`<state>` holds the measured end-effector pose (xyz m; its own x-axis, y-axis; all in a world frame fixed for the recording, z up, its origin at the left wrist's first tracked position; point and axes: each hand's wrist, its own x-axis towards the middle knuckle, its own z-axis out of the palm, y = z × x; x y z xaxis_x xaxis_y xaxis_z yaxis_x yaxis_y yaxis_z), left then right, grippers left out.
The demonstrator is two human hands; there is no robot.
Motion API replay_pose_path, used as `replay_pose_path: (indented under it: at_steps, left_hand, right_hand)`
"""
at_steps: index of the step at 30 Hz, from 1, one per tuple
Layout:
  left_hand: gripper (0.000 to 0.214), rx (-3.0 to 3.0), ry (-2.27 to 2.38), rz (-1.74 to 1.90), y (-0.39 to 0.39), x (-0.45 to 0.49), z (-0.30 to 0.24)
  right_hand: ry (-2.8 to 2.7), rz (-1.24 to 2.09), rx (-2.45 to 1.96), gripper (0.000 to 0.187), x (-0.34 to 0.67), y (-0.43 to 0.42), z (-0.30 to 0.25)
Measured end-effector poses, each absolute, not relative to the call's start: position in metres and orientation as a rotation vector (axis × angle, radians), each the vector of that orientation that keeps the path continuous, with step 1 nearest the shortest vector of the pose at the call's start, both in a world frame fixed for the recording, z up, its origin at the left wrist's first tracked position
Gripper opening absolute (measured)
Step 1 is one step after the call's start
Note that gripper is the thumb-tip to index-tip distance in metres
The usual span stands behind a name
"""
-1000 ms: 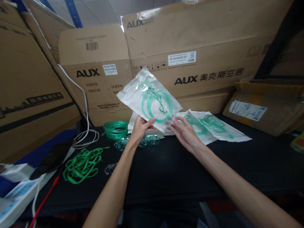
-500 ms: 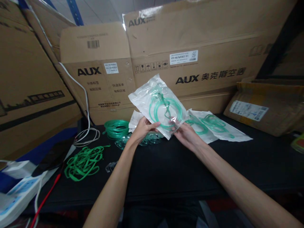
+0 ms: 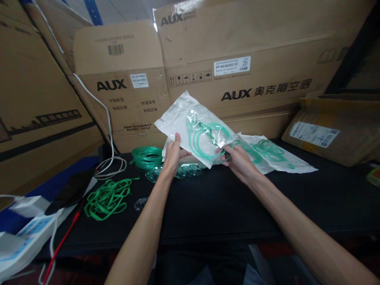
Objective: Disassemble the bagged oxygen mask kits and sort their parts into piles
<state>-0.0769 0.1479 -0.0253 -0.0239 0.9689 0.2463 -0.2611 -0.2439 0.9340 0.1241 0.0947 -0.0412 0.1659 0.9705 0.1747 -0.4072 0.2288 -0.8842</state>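
Above the black table I hold a pouch (image 3: pixel 178 114) with a clear front and white backing, tilted, with coiled green tubing inside. My left hand (image 3: pixel 173 156) is closed on its lower left edge, thumb on the front. My right hand (image 3: pixel 239 160) pinches around its lower right end, where some green tubing shows by the fingers; whether that tubing is inside the pouch I cannot tell. Behind my hands lie a coil of green tubing (image 3: pixel 147 158) and a row of clear, greenish plastic masks (image 3: pixel 190 170). Two similar pouches (image 3: pixel 292 165) lie flat beyond my right hand.
A tangle of green straps (image 3: pixel 108 200) and small clear pieces (image 3: pixel 140 204) lie left on the black table (image 3: pixel 213 213). A power strip (image 3: pixel 32 233) with cables is at far left. Large cardboard boxes (image 3: pixel 190 99) wall the back; a taped carton (image 3: pixel 320 132) stands right.
The pouch has shifted left and tilted flatter. My left hand has slid toward its left side, with the thumb now pointing up. My right hand has moved slightly right at its end.
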Motion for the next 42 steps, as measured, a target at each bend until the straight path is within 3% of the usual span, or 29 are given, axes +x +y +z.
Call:
replay_pose_path:
  at_steps: [11,21,30,42]
  left_hand:
    - [0.039,0.875,1.024,1.833,0.155,-0.095,-0.020]
    - [0.019,0.992,1.104,1.576,0.152,-0.086,-0.021]
    - [0.041,1.310,1.303,1.370,0.156,-0.102,-0.030]
    - [0.042,1.438,1.238,1.173,0.148,-0.086,-0.023]
  right_hand:
    - [-0.795,0.934,-0.816,0.028,0.153,0.096,-0.034]
    - [-0.590,0.529,-0.717,0.034,0.172,0.106,-0.038]
    - [-0.642,0.450,-0.621,0.034,0.161,0.093,-0.023]
    - [-0.692,0.584,-0.559,0.043,0.157,0.090,-0.021]
